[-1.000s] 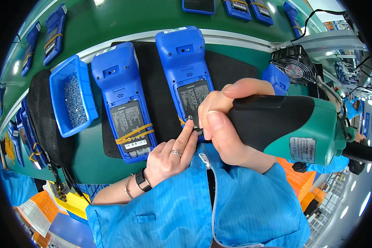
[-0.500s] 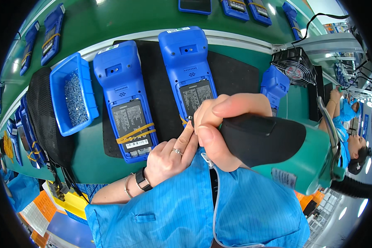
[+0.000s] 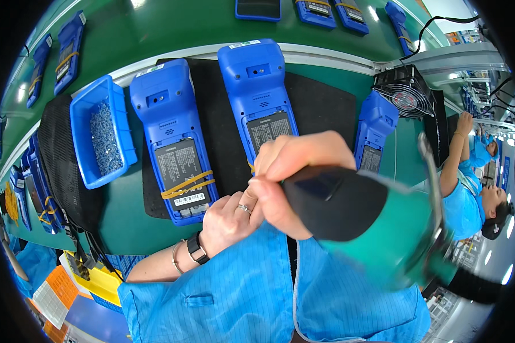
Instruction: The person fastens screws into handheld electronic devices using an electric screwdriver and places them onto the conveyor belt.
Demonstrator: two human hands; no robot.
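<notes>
My right hand (image 3: 303, 177) is wrapped round the front of a green and black electric screwdriver (image 3: 377, 223), lying sideways and blurred by motion. Against it, my left hand (image 3: 230, 220) has its fingers bent and pressed together, their tips hidden behind the right fingers, so what they pinch does not show. Beyond both hands lies a blue handheld terminal (image 3: 257, 86), back up, its battery exposed and its lower end covered by my hands. To its left is a second blue terminal (image 3: 169, 126), with yellow rubber bands around its battery end.
A blue bin (image 3: 120, 137) of small screws stands at the left beside a black mesh bag (image 3: 68, 166). Both terminals rest on a black mat (image 3: 320, 100). Another blue terminal (image 3: 377, 123) lies right, near a black fan (image 3: 406, 94). Co-workers (image 3: 469, 194) sit at far right.
My right hand and the screwdriver have shifted left, and the tool's rear has swung down toward me. The left fingertips, visible before at the screwdriver's tip, are now covered.
</notes>
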